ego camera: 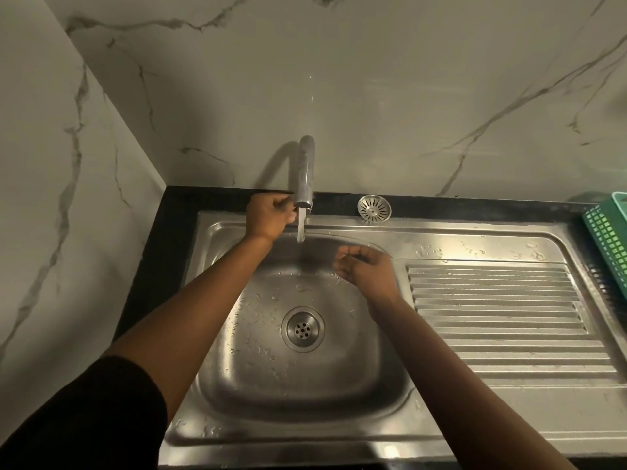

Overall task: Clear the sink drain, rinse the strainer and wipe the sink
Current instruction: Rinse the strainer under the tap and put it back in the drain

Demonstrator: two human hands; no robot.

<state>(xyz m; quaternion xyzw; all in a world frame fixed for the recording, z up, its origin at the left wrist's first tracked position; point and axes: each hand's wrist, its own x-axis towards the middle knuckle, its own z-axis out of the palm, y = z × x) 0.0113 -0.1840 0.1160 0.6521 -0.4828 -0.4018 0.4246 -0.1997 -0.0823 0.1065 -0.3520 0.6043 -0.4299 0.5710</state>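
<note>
Well, the strainer [374, 208] is out of the basin, on the dark ledge [458, 203] along the far edge of the sink [475, 239], just right of the tap [304, 171]. I judge it light, stiff thin metal, slick when wet (best pinched by its small centre knob, or by the rim). The drain [302, 329] lies uncovered in the basin floor, wet flecks [258, 320] scattered around it. My left hand [269, 215] curls round the tap low down, a stream of water [301, 228] falling just beside it. My right hand [366, 268] hovers over the basin, fingers loosely curled, holding nothing. A green basket [607, 239] stands at the far right. I can read no writing anywhere.
</note>
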